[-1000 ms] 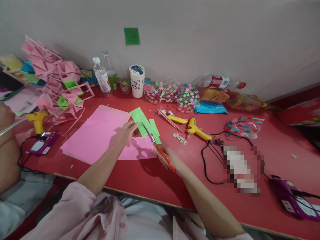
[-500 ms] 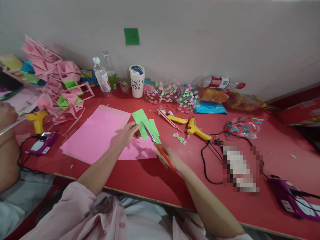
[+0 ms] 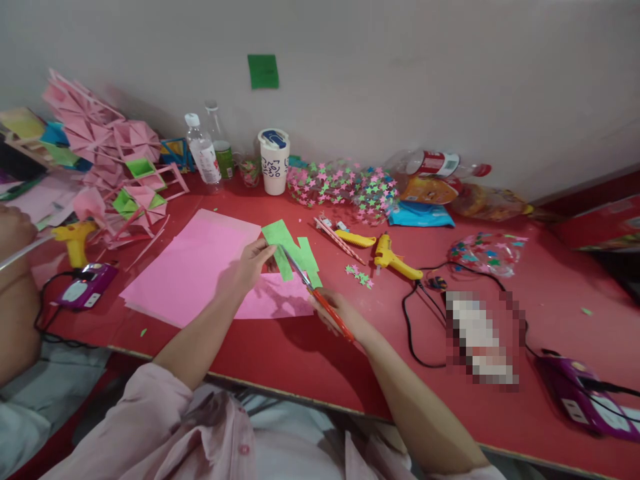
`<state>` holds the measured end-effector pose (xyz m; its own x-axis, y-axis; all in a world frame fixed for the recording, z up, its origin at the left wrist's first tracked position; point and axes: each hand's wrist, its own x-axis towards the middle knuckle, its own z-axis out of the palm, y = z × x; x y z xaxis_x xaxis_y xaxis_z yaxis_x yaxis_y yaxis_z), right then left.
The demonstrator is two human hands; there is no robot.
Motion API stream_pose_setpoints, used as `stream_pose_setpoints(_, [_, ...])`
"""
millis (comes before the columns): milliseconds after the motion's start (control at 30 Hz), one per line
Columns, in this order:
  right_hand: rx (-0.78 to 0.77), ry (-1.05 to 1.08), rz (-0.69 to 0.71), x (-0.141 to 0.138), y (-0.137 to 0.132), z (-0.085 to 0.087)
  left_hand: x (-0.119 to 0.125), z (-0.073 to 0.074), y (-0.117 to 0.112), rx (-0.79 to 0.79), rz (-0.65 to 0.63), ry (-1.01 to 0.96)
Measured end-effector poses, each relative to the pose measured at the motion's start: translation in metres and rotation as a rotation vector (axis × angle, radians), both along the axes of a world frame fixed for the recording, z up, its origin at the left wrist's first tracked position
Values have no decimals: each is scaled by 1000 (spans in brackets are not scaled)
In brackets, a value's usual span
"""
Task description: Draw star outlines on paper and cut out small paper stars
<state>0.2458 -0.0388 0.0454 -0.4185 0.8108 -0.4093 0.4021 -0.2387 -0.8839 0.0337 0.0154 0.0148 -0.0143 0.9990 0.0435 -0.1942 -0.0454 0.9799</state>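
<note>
My left hand (image 3: pixel 250 263) pinches a strip of green paper (image 3: pixel 280 241) and holds it above a pink sheet (image 3: pixel 200 267) on the red table (image 3: pixel 310 360). Red-handled scissors (image 3: pixel 320 300) are gripped in my right hand (image 3: pixel 336 313), their blades pointing up and left into the green strip. A second green piece (image 3: pixel 309 257) lies right behind the blades. A few small paper stars (image 3: pixel 360 275) sit just right of the scissors.
Two yellow glue guns (image 3: pixel 395 260) (image 3: pixel 75 239), a yellow cutter (image 3: pixel 356 239), bottles (image 3: pixel 203 152), a white cup (image 3: pixel 274 160), bags of stars (image 3: pixel 345 185), pink folded paper models (image 3: pixel 105 147) and black cords (image 3: pixel 420 313) crowd the table. Another person's arm (image 3: pixel 15 287) is at the left.
The green strip has slid slightly down along the scissor blades, and my left hand shifted a little with it. My right hand stays in place.
</note>
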Motion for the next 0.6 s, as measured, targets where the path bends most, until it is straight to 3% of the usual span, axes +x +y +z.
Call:
stream_pose_setpoints(133, [-24,72,43,3,0,-4,1,-2,-1,4,-23,-15])
stream_pose_setpoints(267, [-11,78,79,4,-1,-7,6,7,-5,-3,-32,-53])
stream_pose_setpoints(500, [276,-135,74,4,1,-3,9,17,-8,0,17,-26])
stream_pose_setpoints(600, [202,-73,61,3,0,0,9,18,-9,-6,19,-21])
